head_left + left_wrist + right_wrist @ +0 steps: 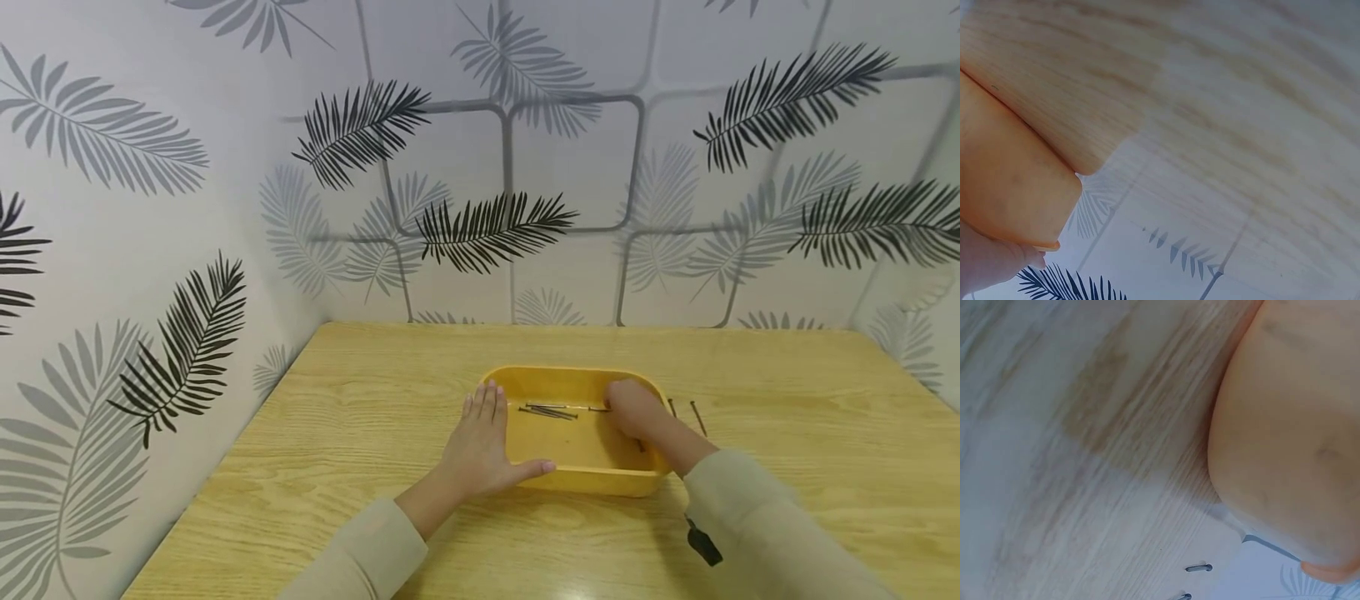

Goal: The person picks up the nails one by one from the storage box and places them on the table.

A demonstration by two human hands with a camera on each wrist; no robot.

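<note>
Your left hand (480, 454), fingers straight, thumb apart, rests against the yellow rounded plastic tray (600, 482); too light, and the tray may skid on the wood-grain tabletop (825, 442). Thin brown metal nails (698, 418) lie just right, easily swept. Your right hand (636, 410) is inside; pinch or not, cannot tell. Bunched grey metal nails (551, 412) inside may snag.
</note>
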